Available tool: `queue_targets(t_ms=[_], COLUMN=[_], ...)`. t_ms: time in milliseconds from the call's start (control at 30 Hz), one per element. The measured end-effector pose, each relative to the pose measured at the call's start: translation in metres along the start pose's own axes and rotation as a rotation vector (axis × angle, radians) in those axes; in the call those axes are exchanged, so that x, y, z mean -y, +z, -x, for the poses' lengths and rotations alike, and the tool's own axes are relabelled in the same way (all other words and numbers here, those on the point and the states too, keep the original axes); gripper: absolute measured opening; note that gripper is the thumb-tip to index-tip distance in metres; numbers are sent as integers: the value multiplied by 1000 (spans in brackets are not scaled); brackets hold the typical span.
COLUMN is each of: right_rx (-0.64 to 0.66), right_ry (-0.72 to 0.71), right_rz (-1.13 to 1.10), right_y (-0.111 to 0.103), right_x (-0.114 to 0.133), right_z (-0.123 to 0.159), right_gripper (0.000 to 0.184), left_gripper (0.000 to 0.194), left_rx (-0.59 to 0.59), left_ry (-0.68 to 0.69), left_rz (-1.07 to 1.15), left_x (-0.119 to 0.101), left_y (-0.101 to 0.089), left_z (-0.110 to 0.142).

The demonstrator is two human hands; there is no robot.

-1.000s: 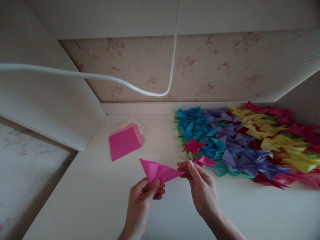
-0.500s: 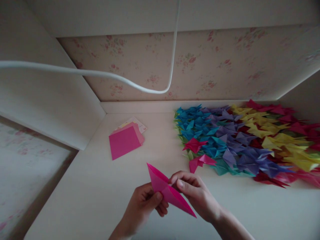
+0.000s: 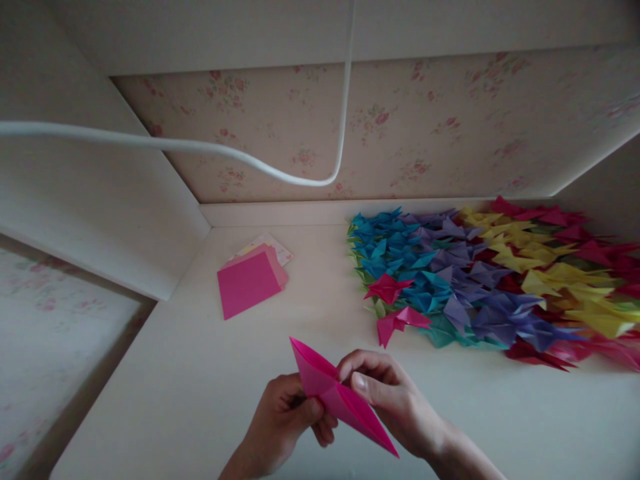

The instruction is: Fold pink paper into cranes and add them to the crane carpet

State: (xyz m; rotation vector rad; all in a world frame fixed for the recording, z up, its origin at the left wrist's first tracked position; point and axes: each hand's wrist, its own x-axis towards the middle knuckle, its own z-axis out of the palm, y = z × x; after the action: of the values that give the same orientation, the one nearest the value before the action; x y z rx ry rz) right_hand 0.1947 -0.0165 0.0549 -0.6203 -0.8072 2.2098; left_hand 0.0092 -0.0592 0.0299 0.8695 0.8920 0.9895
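A bright pink sheet of origami paper (image 3: 345, 407), folded with its layers parted along the upper edge, is held above the table, slanting from upper left to lower right. My left hand (image 3: 287, 417) pinches its lower left part, thumb on the near face and fingers behind. At the middle of the upper edge, my right hand (image 3: 387, 393) is closed with thumb and bent fingers on the paper; the fingertips are partly hidden by the fold. Just beyond the right hand lies a pink folded paper crane (image 3: 401, 323).
Rows of folded paper cranes (image 3: 480, 287) in blue, purple, yellow and red cover the right of the white table (image 3: 175, 373). A stack of square pink paper (image 3: 250, 283) lies at the back left. A white cable (image 3: 225, 152) hangs across the foreground.
The folded pink paper has moved slightly down toward me, and both hands with it. Its upper edge looks a little wider open. The cranes and paper stack stay put.
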Motion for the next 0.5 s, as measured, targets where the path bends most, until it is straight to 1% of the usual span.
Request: queue_targets(t_ms=[67, 300, 500], right_rx=[-39, -95, -61], right_ry=[-10, -63, -93], right_rz=[31, 173, 251], right_y=[0, 2, 6], right_x=[1, 6, 11], right_z=[1, 5, 5], right_gripper=[17, 16, 18], left_gripper=[38, 39, 41], left_rx=[-2, 8, -6], left_ry=[20, 58, 52], left_rz=[-19, -43, -70], left_x=[0, -2, -1], left_y=[0, -2, 0], left_z=[1, 1, 0])
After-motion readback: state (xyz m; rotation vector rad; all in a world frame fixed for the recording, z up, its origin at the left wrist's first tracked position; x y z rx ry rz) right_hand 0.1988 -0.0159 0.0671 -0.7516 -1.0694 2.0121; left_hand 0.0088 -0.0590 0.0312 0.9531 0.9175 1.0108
